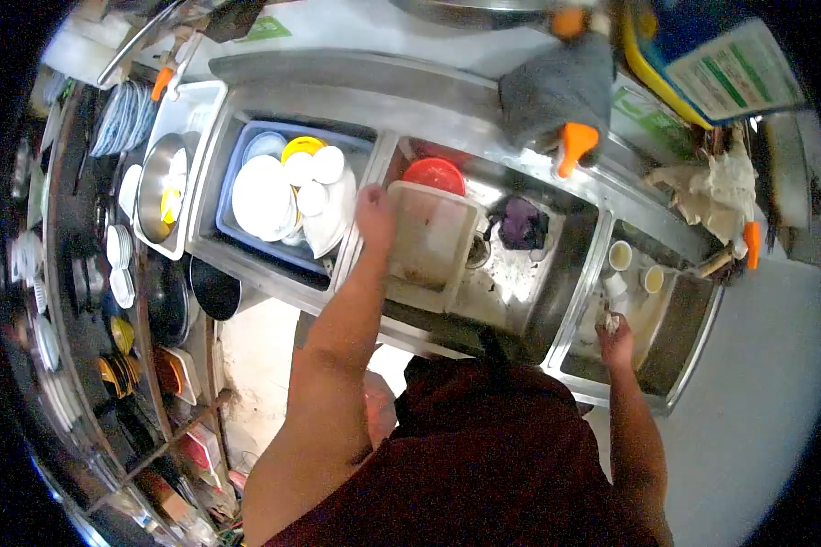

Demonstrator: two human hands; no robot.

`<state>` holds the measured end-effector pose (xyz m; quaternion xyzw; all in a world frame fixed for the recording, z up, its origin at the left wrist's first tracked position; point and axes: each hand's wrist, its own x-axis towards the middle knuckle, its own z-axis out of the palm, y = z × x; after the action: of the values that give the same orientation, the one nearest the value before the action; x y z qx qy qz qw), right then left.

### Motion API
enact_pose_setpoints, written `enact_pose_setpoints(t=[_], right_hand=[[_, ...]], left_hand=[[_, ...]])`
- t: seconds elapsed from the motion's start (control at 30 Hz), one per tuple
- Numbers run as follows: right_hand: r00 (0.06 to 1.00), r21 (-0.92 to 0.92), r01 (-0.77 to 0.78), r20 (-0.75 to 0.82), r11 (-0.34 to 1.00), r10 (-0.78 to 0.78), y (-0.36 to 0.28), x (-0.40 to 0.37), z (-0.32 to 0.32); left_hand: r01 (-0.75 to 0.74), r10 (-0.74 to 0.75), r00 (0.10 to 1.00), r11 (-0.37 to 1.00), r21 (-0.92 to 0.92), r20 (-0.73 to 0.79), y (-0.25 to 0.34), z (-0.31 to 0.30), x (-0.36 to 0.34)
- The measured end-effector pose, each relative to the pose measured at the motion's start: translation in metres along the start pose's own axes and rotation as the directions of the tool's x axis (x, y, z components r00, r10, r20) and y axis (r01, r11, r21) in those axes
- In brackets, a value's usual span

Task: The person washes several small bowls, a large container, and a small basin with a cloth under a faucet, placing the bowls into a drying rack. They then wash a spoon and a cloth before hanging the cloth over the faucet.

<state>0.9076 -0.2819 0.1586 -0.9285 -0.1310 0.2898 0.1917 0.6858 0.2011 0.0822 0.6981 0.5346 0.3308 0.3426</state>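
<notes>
My left hand (375,217) grips the left rim of a translucent plastic tub (431,244) standing in the middle sink basin (520,283). A red bowl (434,173) lies behind the tub and a purple cloth (521,223) sits to its right. My right hand (616,335) reaches into the right basin (675,351), closed around a small crumpled pale object, probably a scrubber. Small cups (622,256) stand in that basin beyond the hand.
The left basin holds a blue tub (233,191) of white plates and a yellow dish (302,146). A white tray (202,100) with a steel bowl (158,182) sits further left. Shelves of dishes (119,301) run down the left. Orange-handled taps (576,144) and a grey cloth (556,87) hang over the sinks.
</notes>
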Motion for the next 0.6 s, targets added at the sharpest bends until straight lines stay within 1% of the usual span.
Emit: enact_pose_setpoints(t=[0.03, 0.07, 0.1, 0.13, 0.17, 0.2, 0.27, 0.3, 0.33, 0.37, 0.4, 0.47, 0.5, 0.53, 0.57, 0.6], right_hand=[[0.997, 0.045, 0.057, -0.057, 0.997, -0.054, 0.013, 0.001, 0.007], [0.988, 0.080, 0.104, -0.125, 0.991, -0.093, 0.024, -0.003, 0.008], [0.996, 0.108, 0.022, -0.087, 0.994, -0.013, 0.038, -0.005, 0.009], [0.995, 0.134, -0.072, -0.055, 0.988, 0.080, 0.041, -0.008, 0.007], [0.993, 0.053, -0.103, -0.060, 0.993, 0.106, 0.044, -0.012, 0.005], [0.989, -0.028, -0.136, -0.065, 0.990, 0.134, 0.053, -0.016, 0.001], [0.992, 0.227, -0.033, -0.115, 0.973, 0.060, 0.104, -0.011, 0.016], [0.988, 0.230, -0.058, -0.127, 0.971, 0.089, 0.112, -0.013, 0.011], [0.984, 0.325, -0.142, -0.060, 0.935, 0.170, 0.115, -0.015, 0.008], [0.973, 0.411, -0.217, 0.015, 0.885, 0.231, 0.118, -0.012, 0.002], [0.971, 0.417, -0.221, 0.014, 0.882, 0.237, 0.131, -0.010, 0.000], [0.989, 0.470, -0.078, -0.075, 0.879, 0.127, 0.164, 0.001, 0.010], [0.989, 0.476, -0.083, -0.071, 0.876, 0.133, 0.183, 0.004, 0.014], [0.988, 0.397, -0.040, -0.123, 0.917, 0.097, 0.199, 0.006, 0.016], [0.983, 0.314, 0.001, -0.173, 0.949, 0.056, 0.203, 0.007, 0.010], [0.983, 0.320, -0.010, -0.169, 0.947, 0.067, 0.208, 0.007, 0.002]], left_hand=[[0.177, -0.174, 0.981, 0.984, -0.027, 0.086, 0.026, 0.007, -0.012], [0.169, -0.165, 0.980, 0.985, -0.030, 0.113, 0.034, 0.014, -0.023], [0.033, -0.021, 0.993, 0.994, -0.108, 0.113, 0.045, 0.029, -0.040], [-0.096, 0.120, 0.986, 0.975, -0.198, 0.113, 0.059, 0.047, -0.061], [-0.041, 0.091, 0.976, 0.969, -0.244, 0.198, 0.074, 0.059, -0.079], [-0.031, 0.105, 0.960, 0.961, -0.274, 0.259, 0.096, 0.069, -0.101], [-0.073, 0.138, 0.830, 0.988, -0.139, 0.540, 0.133, 0.080, -0.143], [-0.056, 0.203, 0.746, 0.968, -0.245, 0.634, 0.132, 0.092, -0.165], [-0.056, 0.209, 0.731, 0.967, -0.248, 0.650, 0.142, 0.098, -0.186], [-0.115, 0.284, 0.584, 0.956, -0.269, 0.760, 0.158, 0.105, -0.204], [-0.171, 0.341, 0.418, 0.940, -0.296, 0.842, 0.172, 0.114, -0.224], [-0.422, 0.429, 0.213, 0.851, -0.314, 0.878, 0.191, 0.135, -0.260], [-0.496, 0.329, 0.090, 0.833, -0.244, 0.940, 0.202, 0.147, -0.281], [-0.570, 0.208, -0.027, 0.800, -0.186, 0.978, 0.214, 0.156, -0.298], [-0.627, 0.208, -0.124, 0.742, -0.239, 0.970, 0.214, 0.167, -0.316], [-0.626, 0.201, -0.134, 0.742, -0.240, 0.970, 0.203, 0.188, -0.334]])
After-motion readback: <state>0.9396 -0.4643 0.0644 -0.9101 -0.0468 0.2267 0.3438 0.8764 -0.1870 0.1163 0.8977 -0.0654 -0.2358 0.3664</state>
